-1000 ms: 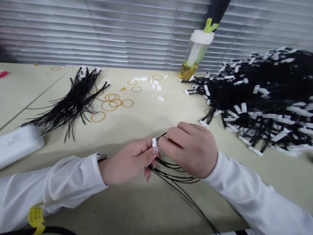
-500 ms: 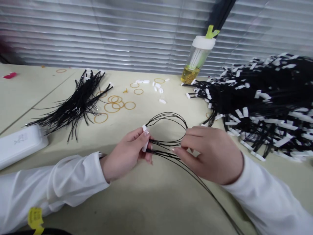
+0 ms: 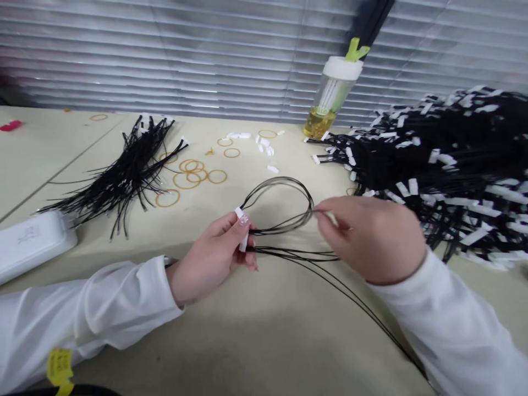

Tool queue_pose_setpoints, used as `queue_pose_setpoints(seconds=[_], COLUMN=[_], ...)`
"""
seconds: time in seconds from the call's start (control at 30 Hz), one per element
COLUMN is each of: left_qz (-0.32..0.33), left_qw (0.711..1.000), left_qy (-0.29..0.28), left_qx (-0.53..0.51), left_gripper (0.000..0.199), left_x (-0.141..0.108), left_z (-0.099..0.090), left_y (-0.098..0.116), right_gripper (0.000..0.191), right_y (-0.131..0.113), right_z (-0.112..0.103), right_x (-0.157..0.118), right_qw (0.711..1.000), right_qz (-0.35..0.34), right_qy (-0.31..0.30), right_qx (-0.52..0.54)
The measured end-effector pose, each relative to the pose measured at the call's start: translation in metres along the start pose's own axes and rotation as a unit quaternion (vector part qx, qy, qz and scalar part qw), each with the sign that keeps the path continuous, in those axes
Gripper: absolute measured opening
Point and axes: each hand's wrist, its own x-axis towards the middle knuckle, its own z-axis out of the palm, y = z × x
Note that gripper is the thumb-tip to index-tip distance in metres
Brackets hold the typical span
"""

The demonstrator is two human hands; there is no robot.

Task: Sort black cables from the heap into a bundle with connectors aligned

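Note:
Between thumb and fingers, my left hand (image 3: pixel 214 256) grips a long white connector (image 3: pixel 243 242) with black wires plugged into it. From its upper part, several black wires (image 3: pixel 284 179) curve round in a loop and come back to the connector. My right hand (image 3: pixel 367 234) pinches the far right side of this loop with thumb and forefinger. Other wires from the connector's lower end run right, passing under my right hand, and a few trail down toward my right sleeve. The tips of my right hand's other fingers are hidden.
A bundle of black wires (image 3: pixel 127 168) lies at left, near a white case (image 3: pixel 37 242). Rubber bands (image 3: pixel 192 173) and small white connectors (image 3: pixel 266 146) are scattered behind my hands. At right is a large heap of wired connectors (image 3: pixel 445 159); a bottle (image 3: pixel 332 99) stands by the blinds.
My right hand has moved slightly up and to the right, now pinching the loop at its outer side. The loop looks rounder and raised. My left hand has kept its grip on the connector.

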Motion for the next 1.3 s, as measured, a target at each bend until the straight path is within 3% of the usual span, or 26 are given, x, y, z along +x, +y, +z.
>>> queue_pose_setpoints(seconds=[0.1,0.17,0.27,0.33,0.43,0.5,0.63,0.7,0.93,1.3], left_qz=[-0.003,0.002,0.008,0.007,0.017,0.032,0.051,0.056,0.068,0.065], left_qw=[1.000,1.000,1.000,0.999,0.996,0.988,0.972,0.968,0.955,0.954], left_qy=[0.004,-0.001,-0.016,-0.020,-0.024,-0.041,-0.077,-0.086,-0.111,-0.110], left_qx=[0.003,0.005,0.018,0.034,0.089,0.142,0.217,0.231,0.265,0.269], left_gripper=[0.019,0.019,0.018,0.019,0.021,0.023,0.024,0.024,0.024,0.022], left_x=[0.000,0.000,0.001,0.001,0.001,-0.001,-0.003,-0.004,-0.007,-0.008], left_z=[0.001,0.001,-0.002,-0.003,-0.003,-0.003,-0.003,-0.004,-0.005,-0.002], left_y=[0.001,0.000,-0.001,-0.002,-0.003,-0.003,-0.004,-0.005,-0.007,-0.006], right_gripper=[0.013,0.017,0.022,0.022,0.036,0.043,0.005,0.007,0.022,0.025], right_y=[0.012,0.011,0.000,-0.006,-0.009,-0.010,-0.016,-0.021,-0.026,-0.023], right_z=[-0.010,-0.019,-0.029,-0.032,-0.026,-0.019,-0.011,-0.011,-0.009,-0.013], right_x=[0.003,0.005,0.009,0.010,0.008,0.005,0.002,0.003,0.004,0.001], right_qw=[0.990,0.967,0.871,0.811,0.777,0.797,0.911,0.935,0.940,0.930], right_qz=[0.064,0.125,0.208,0.228,0.206,0.164,0.076,0.053,0.111,0.120], right_qy=[0.123,0.170,0.224,0.245,0.195,0.124,0.010,-0.019,-0.046,-0.082], right_qx=[0.026,0.144,0.385,0.480,0.562,0.568,0.406,0.351,0.320,0.339])
